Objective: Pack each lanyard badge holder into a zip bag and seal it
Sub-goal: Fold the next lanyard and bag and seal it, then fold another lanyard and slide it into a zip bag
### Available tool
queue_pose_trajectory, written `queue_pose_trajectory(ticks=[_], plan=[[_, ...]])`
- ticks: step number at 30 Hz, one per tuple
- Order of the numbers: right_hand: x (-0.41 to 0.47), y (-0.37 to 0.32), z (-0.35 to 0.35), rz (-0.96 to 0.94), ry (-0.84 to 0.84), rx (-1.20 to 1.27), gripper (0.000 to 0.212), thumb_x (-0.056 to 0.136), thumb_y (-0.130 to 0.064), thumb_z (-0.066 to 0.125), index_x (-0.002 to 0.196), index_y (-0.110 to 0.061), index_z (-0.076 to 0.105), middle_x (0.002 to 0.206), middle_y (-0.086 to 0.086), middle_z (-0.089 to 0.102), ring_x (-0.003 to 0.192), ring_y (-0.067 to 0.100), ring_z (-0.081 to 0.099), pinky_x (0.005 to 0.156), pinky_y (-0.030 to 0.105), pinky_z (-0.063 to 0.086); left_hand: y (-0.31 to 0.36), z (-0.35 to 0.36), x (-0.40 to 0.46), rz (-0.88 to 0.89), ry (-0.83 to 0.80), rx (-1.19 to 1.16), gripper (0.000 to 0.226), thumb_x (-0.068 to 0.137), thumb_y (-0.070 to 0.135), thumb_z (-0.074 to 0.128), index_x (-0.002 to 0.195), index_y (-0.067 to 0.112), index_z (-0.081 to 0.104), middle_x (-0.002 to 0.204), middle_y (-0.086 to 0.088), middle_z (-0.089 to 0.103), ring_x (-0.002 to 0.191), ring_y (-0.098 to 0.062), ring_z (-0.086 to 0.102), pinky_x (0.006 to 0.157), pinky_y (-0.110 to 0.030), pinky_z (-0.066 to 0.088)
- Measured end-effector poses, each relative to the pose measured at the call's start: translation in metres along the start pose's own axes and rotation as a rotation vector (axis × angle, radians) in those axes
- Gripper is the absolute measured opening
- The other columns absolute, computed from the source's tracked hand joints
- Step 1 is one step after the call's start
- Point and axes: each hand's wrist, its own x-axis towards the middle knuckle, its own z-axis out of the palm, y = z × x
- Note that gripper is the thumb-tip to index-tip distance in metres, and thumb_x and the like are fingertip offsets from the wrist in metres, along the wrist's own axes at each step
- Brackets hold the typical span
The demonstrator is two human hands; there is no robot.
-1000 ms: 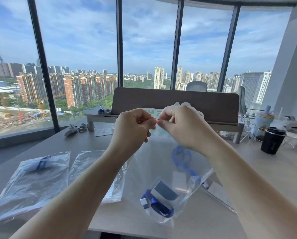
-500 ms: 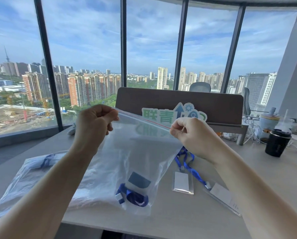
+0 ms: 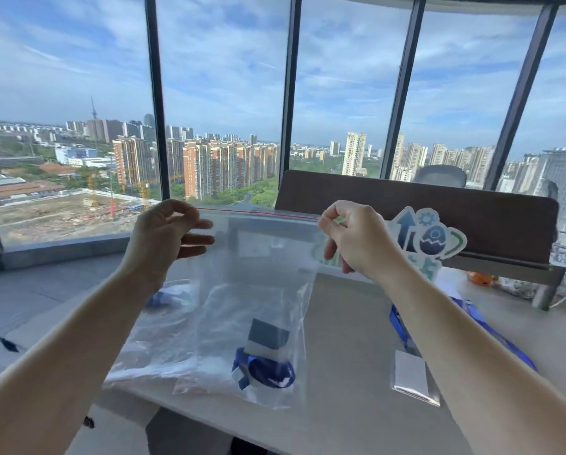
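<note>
I hold a clear zip bag [image 3: 255, 290] up above the desk by its red zip strip. My left hand [image 3: 170, 231] pinches the strip's left end and my right hand [image 3: 350, 234] pinches its right end, so the strip is stretched level between them. A badge holder with a blue lanyard [image 3: 265, 366] lies bunched at the bottom of the hanging bag. On the desk to the right lies a loose badge holder [image 3: 409, 376] with its blue lanyard [image 3: 398, 323], partly hidden by my right forearm.
Other bags with lanyards [image 3: 163, 333] lie on the desk [image 3: 350, 323] at the left behind the held bag. A brown partition [image 3: 439, 208] with a blue cut-out sign [image 3: 429, 238] stands at the back. Windows fill the far side.
My hands have slid apart along the zip strip, from touching at its middle to its two ends. The bag has swung to hang straight and the view has tilted up.
</note>
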Motion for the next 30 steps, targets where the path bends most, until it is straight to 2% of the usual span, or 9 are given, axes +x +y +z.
queue_pose_trajectory(ticks=[3, 8, 12, 15, 20, 22, 25, 27, 30], plan=[[0.054, -0.011, 0.05, 0.069, -0.068, 0.199, 0.014, 0.098, -0.017, 0.054, 0.09, -0.008, 0.06, 0.068, 0.008, 0.075, 0.035, 0.021, 0.054, 0.039, 0.028, 0.047, -0.014, -0.033, 0.041, -0.04, 0.084, -0.003, 0.018, 0.091, 0.004, 0.056, 0.078, 0.014, 0.062, 0.074, -0.01, 0.073, 0.075, -0.028, 0.072, 0.069, -0.033, 0.061], [0.111, -0.046, 0.122, -0.027, -0.091, 0.425, 0.012, 0.099, -0.015, 0.053, 0.093, -0.006, 0.06, 0.1, 0.007, 0.074, 0.056, 0.025, 0.07, 0.063, 0.045, 0.058, -0.006, -0.088, 0.096, 0.05, 0.259, 0.003, 0.017, 0.089, 0.004, 0.056, 0.076, 0.012, 0.063, 0.076, -0.012, 0.07, 0.074, -0.026, 0.069, 0.076, -0.033, 0.06], [0.105, -0.052, 0.165, -0.115, -0.084, 0.465, 0.012, 0.098, -0.015, 0.055, 0.09, -0.01, 0.063, 0.082, -0.006, 0.069, 0.06, 0.022, 0.073, 0.056, 0.037, 0.054, -0.015, -0.128, 0.105, 0.131, 0.34, 0.008, 0.025, 0.088, 0.025, 0.058, 0.066, 0.013, 0.063, 0.062, -0.005, 0.07, 0.064, -0.022, 0.068, 0.065, -0.029, 0.059], [0.075, -0.029, 0.199, -0.093, -0.126, 0.4, 0.013, 0.095, -0.016, 0.059, 0.087, -0.009, 0.066, 0.075, -0.006, 0.069, 0.058, 0.02, 0.072, 0.054, 0.033, 0.053, -0.057, -0.149, 0.087, 0.067, 0.384, 0.101, 0.033, 0.089, 0.029, 0.056, 0.061, 0.013, 0.062, 0.053, -0.002, 0.066, 0.058, -0.022, 0.063, 0.064, -0.03, 0.058], [0.01, 0.025, 0.242, 0.035, -0.335, 0.192, 0.01, 0.087, -0.021, 0.068, 0.082, -0.016, 0.075, 0.065, -0.008, 0.068, 0.054, 0.014, 0.067, 0.061, 0.029, 0.054, -0.137, -0.169, 0.024, -0.159, 0.386, 0.375, 0.028, 0.086, 0.007, 0.052, 0.059, 0.005, 0.06, 0.05, -0.009, 0.06, 0.058, -0.03, 0.059, 0.069, -0.049, 0.054], [-0.013, 0.04, 0.25, 0.063, -0.441, 0.115, 0.011, 0.087, -0.023, 0.069, 0.085, -0.016, 0.077, 0.069, -0.01, 0.068, 0.06, 0.007, 0.063, 0.07, 0.03, 0.054, -0.157, -0.171, -0.005, -0.233, 0.319, 0.546, 0.026, 0.083, 0.008, 0.05, 0.06, -0.001, 0.058, 0.054, -0.014, 0.06, 0.057, -0.034, 0.058, 0.059, -0.042, 0.051], [-0.04, 0.049, 0.248, 0.072, -0.554, 0.016, 0.016, 0.088, -0.024, 0.067, 0.089, -0.011, 0.077, 0.094, -0.001, 0.074, 0.088, 0.014, 0.066, 0.082, 0.031, 0.051, -0.17, -0.17, -0.039, -0.255, 0.173, 1.131, 0.03, 0.083, 0.025, 0.05, 0.056, 0.011, 0.052, 0.056, -0.007, 0.058, 0.062, -0.03, 0.054, 0.054, -0.03, 0.036], [-0.051, 0.052, 0.236, 0.094, -0.52, -0.006, 0.018, 0.089, -0.028, 0.065, 0.091, -0.014, 0.075, 0.098, -0.001, 0.073, 0.092, 0.016, 0.064, 0.083, 0.033, 0.05, -0.167, -0.159, -0.05, -0.212, 0.109, 1.431, 0.027, 0.084, 0.031, 0.048, 0.064, 0.019, 0.059, 0.069, -0.004, 0.06, 0.078, -0.027, 0.052, 0.061, -0.032, 0.038], [-0.061, 0.068, 0.198, 0.211, -0.389, -0.066, 0.022, 0.09, -0.034, 0.058, 0.102, -0.02, 0.071, 0.094, -0.005, 0.07, 0.091, 0.019, 0.063, 0.082, 0.034, 0.05, -0.165, -0.122, -0.054, -0.038, 0.027, 1.363, 0.02, 0.084, 0.025, 0.052, 0.071, 0.017, 0.065, 0.077, -0.004, 0.061, 0.081, -0.026, 0.053, 0.068, -0.036, 0.046]])
